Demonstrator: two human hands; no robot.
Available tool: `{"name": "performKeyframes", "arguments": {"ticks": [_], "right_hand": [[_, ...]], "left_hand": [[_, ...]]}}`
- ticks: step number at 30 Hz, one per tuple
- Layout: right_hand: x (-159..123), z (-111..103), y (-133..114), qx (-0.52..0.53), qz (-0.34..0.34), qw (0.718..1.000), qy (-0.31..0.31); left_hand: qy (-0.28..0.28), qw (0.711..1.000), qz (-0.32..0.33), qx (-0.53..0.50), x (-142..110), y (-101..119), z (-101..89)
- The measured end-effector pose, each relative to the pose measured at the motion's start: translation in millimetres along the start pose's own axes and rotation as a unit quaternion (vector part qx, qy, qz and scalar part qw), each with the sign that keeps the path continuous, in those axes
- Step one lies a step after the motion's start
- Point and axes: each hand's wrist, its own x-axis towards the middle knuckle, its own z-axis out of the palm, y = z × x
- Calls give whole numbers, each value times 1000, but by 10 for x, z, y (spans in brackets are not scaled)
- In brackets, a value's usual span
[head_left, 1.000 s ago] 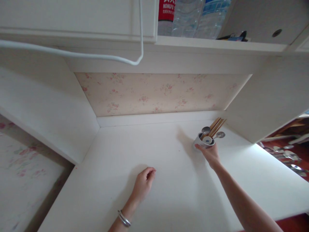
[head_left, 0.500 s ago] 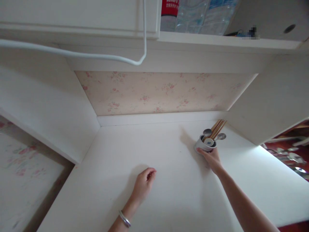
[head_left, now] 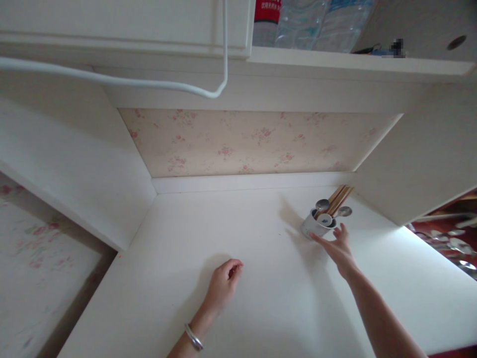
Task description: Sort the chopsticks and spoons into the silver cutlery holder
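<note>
A white utensil holder (head_left: 312, 227) stands on the white tabletop (head_left: 238, 228), toward the back right. Out of it lean several wooden chopsticks (head_left: 340, 198), two metal spoons (head_left: 345, 212) and something white and round-ended (head_left: 324, 220), perhaps a ceramic spoon handle. My right hand (head_left: 340, 250) is just in front of the holder, thumb and fingers spread apart; whether the fingertips still touch it I cannot tell. My left hand (head_left: 224, 278), with a silver bangle on the wrist, rests over the tabletop with its fingers curled in; nothing shows in it.
Above the tabletop runs a white cabinet with a shelf holding clear plastic bottles (head_left: 316, 25). A white cable (head_left: 149, 82) hangs across the upper left. White side panels flank both ends. Metal utensils (head_left: 452, 243) lie on a red surface beyond the right edge.
My right hand has opened from around the utensil holder and drawn back slightly toward me. The holder stays standing in place. My left hand keeps its pose.
</note>
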Motion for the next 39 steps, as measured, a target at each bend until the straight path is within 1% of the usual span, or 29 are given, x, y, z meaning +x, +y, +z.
{"name": "performKeyframes", "arguments": {"ticks": [2, 3, 5, 6, 7, 8, 10, 11, 13, 16, 18, 20, 21, 23, 26, 30, 39], "right_hand": [[-136, -97, -14, 5, 45, 999, 25], [-226, -134, -22, 21, 49, 997, 47], [-442, -163, -42, 66, 30, 993, 96], [-559, -150, -54, 86, 23, 990, 107], [-678, -114, -66, 99, 29, 990, 100], [-796, -56, -79, 110, 43, 990, 77], [-1025, 122, -113, 141, 73, 987, -19], [-1138, 236, -139, 160, 75, 982, -68], [-1369, 494, -212, 187, 50, 968, -158], [-1733, 879, -361, 196, 20, 938, -285], [-1957, 1080, -451, 175, -13, 922, -344], [-2120, 1204, -506, 132, -72, 921, -360], [-2170, 1236, -517, 111, -94, 921, -361], [-2209, 1248, -514, 88, -113, 921, -361], [-2180, 1194, -487, 92, -116, 917, -370], [-2149, 1139, -489, 99, -118, 918, -366], [-2159, 1144, -506, 94, -128, 914, -373]], "left_hand": [[-1, 1000, -2, 3, 2, -4, 3], [-3, 1000, -2, 5, 3, -8, 5], [-6, 1000, -2, 12, 6, -17, 14], [-7, 1000, -1, 17, 7, -22, 19], [-7, 1000, 1, 21, 7, -25, 23], [-7, 1000, 2, 24, 8, -26, 27], [-8, 1000, 4, 28, 7, -23, 31], [-8, 1000, 3, 28, 6, -17, 31], [-7, 1000, 2, 28, -1, -3, 28], [-6, 1000, 5, 19, -15, 10, 18], [-6, 1000, 10, 10, -17, 2, 6], [3, 1000, 14, 1, -11, -17, -8], [8, 1000, 14, -2, -7, -28, -14], [11, 1000, 12, -7, 1, -44, -19], [0, 1000, 16, 3, 4, -45, -8], [-1, 999, 23, 22, -1, -23, 11], [1, 1000, 23, 20, -21, -21, 7]]}}
